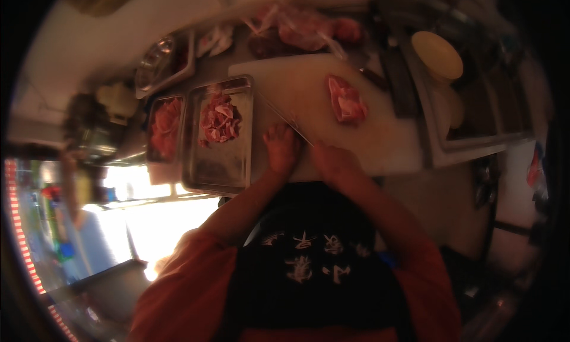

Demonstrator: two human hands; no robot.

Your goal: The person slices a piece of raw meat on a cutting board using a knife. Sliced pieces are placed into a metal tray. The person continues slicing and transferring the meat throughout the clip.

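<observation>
A knife (291,124) is held in my right hand (334,164) over the near part of a pale cutting board (374,141), its blade slanting up to the left. Close to the blade, my left hand (282,148) rests on the board with its fingers bent; whether it presses on a small scrap of meat I cannot tell. A chunk of raw meat (347,102) lies on the board, farther off to the right. To the left, a metal tray (218,168) holds a heap of cut meat pieces (221,119).
Left of the tray stands a smaller container of meat (165,130). Beyond the board lie large cuts of meat, partly in clear plastic (307,30). A dark-handled tool (374,78) lies at the board's far right. Farther right, a round yellowish object (437,55) sits at a framed basin (481,144).
</observation>
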